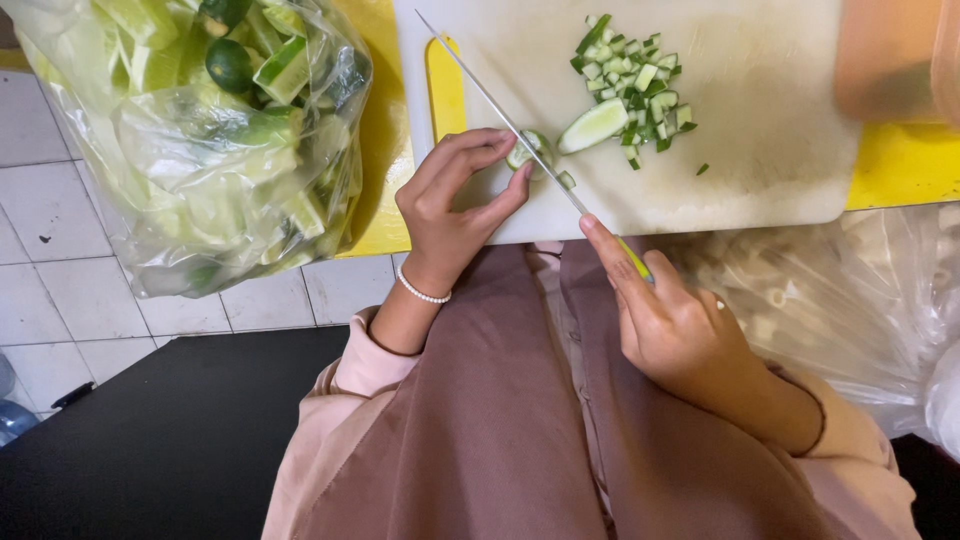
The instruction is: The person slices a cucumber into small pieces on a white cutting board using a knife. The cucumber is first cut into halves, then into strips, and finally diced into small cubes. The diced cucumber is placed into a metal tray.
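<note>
Keep left hand [450,205] pinching the cucumber piece [527,152] with fingertips tucked back, right hand [672,320] gripping the knife [530,150], slicing slowly on the cutting board [760,170].

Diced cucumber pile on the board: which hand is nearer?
Left. The left hand pins a cucumber piece just beside and below the diced cucumber pile. The right hand sits off the cutting board, holding the knife handle.

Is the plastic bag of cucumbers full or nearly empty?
Full. The plastic bag bulges with cut cucumber pieces packed up to the frame's top edge; whether its mouth is tied cannot be told.
</note>
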